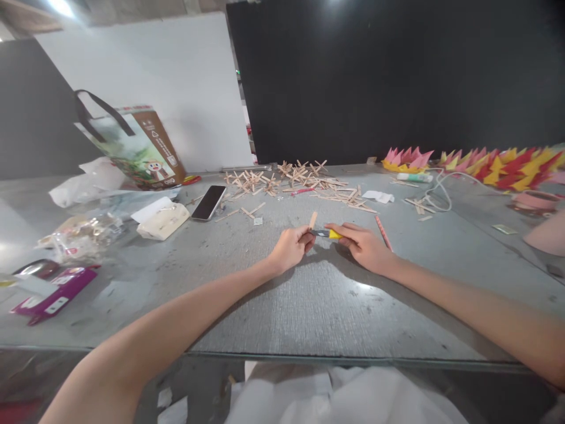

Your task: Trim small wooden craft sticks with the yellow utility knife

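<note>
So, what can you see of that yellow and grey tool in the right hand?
The tool is slim: a yellow part, plastic by its look, gripped in the right hand, and a dark grey front with a pale patch. It points sideways, its dark end at the left hand, beside the wooden stick held there. Whether it touches the stick is unclear.

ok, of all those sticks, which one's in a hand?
The stick poking out past the left hand's fingertips; the other sticks are on the table, none gripped.
</note>
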Demonstrator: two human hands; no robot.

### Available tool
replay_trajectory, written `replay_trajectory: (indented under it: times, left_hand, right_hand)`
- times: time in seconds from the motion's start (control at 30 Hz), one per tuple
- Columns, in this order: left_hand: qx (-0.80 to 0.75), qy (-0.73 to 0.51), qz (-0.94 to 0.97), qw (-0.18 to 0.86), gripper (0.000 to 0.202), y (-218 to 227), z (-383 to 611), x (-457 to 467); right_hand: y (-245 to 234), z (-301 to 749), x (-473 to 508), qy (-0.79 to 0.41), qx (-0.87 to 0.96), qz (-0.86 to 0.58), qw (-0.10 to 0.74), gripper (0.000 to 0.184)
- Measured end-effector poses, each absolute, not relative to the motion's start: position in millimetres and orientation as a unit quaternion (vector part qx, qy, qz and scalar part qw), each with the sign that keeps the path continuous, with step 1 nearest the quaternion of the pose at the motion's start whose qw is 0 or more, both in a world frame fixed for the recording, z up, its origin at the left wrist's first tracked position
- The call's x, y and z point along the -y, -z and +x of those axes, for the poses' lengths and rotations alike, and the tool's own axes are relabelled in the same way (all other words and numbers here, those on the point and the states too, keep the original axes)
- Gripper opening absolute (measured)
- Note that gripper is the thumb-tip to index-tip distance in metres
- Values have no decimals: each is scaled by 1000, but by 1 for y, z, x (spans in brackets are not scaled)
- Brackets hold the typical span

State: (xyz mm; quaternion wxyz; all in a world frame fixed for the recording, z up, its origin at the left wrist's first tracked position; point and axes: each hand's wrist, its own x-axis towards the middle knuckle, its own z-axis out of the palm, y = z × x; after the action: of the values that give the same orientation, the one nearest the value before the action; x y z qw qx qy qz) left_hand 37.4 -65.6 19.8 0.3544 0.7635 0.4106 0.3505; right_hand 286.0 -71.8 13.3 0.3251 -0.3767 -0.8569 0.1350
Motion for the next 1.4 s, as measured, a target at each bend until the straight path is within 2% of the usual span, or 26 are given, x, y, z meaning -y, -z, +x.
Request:
replay_trajectory:
  times: [0.17, 0.43, 0.77, 0.97, 1.1, 1.4]
  left_hand:
    - [-396, -340, 784, 336, 26, -18, 40, 63]
    - [-379, -377, 751, 387, 32, -12, 39, 59]
    - [-388, -334, 790, 337, 22, -21, 41, 65]
    - [-366, -371, 758, 392, 27, -16, 39, 63]
    - [-369, -384, 753, 388, 30, -13, 39, 62]
    - [-377, -344, 783, 355, 18, -19, 42, 65]
  right_hand:
    - [-12, 285, 71, -127, 863, -361, 329, 49]
    - [-17, 283, 73, -142, 853, -381, 327, 49]
    - [-13, 285, 71, -98, 870, -348, 336, 51]
    - [-18, 283, 74, -112, 863, -358, 339, 50]
    - [-17, 284, 73, -112, 859, -364, 342, 50]
    - [-15, 285, 73, -94, 873, -342, 336, 54]
